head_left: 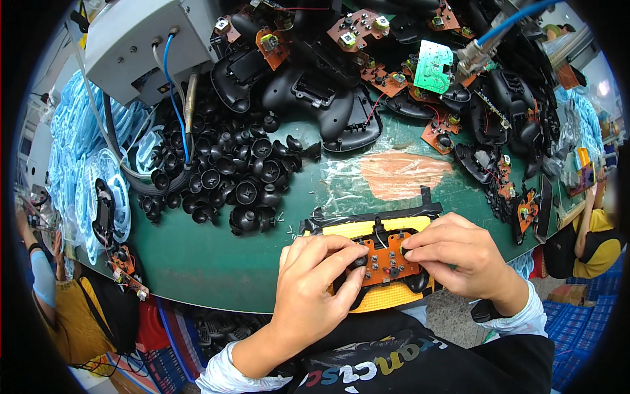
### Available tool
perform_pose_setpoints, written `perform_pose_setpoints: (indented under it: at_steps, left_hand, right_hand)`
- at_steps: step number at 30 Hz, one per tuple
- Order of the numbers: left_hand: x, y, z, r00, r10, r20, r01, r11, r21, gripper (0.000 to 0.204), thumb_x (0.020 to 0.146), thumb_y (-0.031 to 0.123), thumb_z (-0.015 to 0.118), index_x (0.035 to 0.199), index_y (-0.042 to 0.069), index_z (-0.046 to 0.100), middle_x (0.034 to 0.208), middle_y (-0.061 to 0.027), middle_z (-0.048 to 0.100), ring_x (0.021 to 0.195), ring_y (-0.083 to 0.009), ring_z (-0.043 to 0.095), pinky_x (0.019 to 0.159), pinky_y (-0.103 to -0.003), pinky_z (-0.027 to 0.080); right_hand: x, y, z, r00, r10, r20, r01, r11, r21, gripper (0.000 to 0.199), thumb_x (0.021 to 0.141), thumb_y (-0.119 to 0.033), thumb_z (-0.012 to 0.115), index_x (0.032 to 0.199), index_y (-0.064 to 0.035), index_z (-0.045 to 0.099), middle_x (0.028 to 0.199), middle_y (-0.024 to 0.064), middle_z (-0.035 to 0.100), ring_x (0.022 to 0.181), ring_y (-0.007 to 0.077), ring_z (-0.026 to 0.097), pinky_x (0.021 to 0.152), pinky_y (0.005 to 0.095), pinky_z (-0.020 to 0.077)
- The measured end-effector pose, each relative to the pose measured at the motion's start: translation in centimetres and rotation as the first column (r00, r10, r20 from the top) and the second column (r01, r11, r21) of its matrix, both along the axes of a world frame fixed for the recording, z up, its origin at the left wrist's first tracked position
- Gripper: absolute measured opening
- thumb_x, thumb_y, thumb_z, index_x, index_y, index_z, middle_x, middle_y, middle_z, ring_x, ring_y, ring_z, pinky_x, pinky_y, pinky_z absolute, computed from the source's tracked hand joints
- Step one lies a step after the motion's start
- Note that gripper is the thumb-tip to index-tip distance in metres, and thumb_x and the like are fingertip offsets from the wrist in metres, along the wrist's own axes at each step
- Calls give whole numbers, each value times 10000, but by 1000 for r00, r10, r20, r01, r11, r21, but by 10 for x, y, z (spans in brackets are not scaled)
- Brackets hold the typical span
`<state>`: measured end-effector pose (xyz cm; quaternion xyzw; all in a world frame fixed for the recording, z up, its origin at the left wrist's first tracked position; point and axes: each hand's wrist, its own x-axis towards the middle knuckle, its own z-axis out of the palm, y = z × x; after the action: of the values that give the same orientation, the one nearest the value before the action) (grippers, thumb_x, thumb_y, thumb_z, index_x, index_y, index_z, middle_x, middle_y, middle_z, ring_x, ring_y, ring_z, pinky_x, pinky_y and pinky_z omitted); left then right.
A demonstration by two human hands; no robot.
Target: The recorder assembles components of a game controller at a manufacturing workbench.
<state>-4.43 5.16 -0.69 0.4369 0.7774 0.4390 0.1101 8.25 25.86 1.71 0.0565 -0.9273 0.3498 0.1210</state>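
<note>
Right in front of me an orange circuit board (382,261) sits in a black game controller shell (417,284), which lies on a yellow textured pad (387,297). My left hand (318,272) pinches a small black thumbstick cap (359,261) at the board's left side. The fingertips of my right hand (459,253) are pressed together at the board's upper right edge; whatever they grip is mostly hidden behind them. Small buttons and a dark round part (394,270) show on the board between my hands.
Left of centre lies a heap of black thumbstick caps (246,192). Black controller shells (308,98) and orange boards are piled at the back, around a green board (433,67). A grey machine (141,46) with cables stands back left. Other people (597,236) sit at both sides.
</note>
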Motion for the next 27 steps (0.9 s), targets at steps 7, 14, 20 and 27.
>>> perform_pose_setpoints:
  at_steps: [7, 14, 20, 27]
  left_hand:
    - [0, -4, 0, 997, 35, 68, -41, 996, 77, 280, 673, 25, 808, 940, 64, 734, 934, -59, 681, 875, -241, 604, 829, -352, 440]
    - [2, -3, 0, 994, 28, -107, -29, 1000, -8, 283, 654, 41, 824, 920, 78, 735, 926, -32, 686, 854, -222, 602, 789, -342, 414]
    - [7, -1, 3, 986, 22, -165, -25, 1000, -17, 310, 656, 67, 827, 950, 79, 731, 941, -33, 671, 850, -226, 588, 785, -349, 409]
    - [9, -5, 3, 989, 13, -149, -23, 997, -68, 315, 671, 52, 819, 971, 54, 722, 913, -61, 644, 862, -242, 589, 772, -362, 444]
  right_hand:
    - [1, 2, 2, 999, -4, 47, 6, 999, -40, 243, 690, 55, 731, 914, -36, 715, 966, 91, 721, 873, 258, 681, 765, 361, 543]
    - [1, -1, 1, 998, -39, 44, 42, 998, -54, 225, 689, 34, 753, 899, -39, 721, 961, 80, 708, 837, 252, 667, 739, 349, 537]
    - [2, 1, 4, 998, -54, 43, 53, 999, 6, 238, 689, 5, 779, 911, -57, 718, 953, 69, 673, 799, 249, 648, 716, 337, 529]
    - [1, -4, 5, 998, -62, 33, 61, 997, 49, 251, 699, -14, 778, 934, -64, 705, 930, 61, 671, 787, 251, 650, 690, 340, 537]
